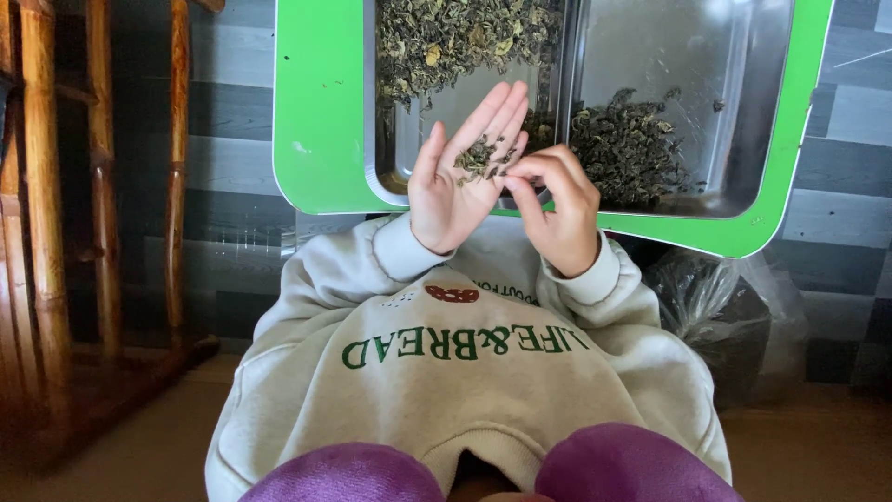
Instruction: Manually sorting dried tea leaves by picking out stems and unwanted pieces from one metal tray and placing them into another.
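Green tray (pixel 321 112) holds two steel pans (pixel 669 56); spread left hand (pixel 460 172) cups leaves (pixel 478 158), right hand (pixel 557 209) pinching some.

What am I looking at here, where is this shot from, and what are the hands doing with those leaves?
This is one view from a camera worn on a person's head, looking down past their pale sweatshirt and purple trousers. No machine is involved: two bare hands do the work. The left hand is held open, palm up, with a small heap of dried green leaves on it. The right hand pinches at that heap with its fingertips. Beyond the hands lies a green tray with two metal pans: the left pan has a large pile of leaves, the right pan a smaller pile. A plastic bag sits beside the person, wooden furniture on the other side.
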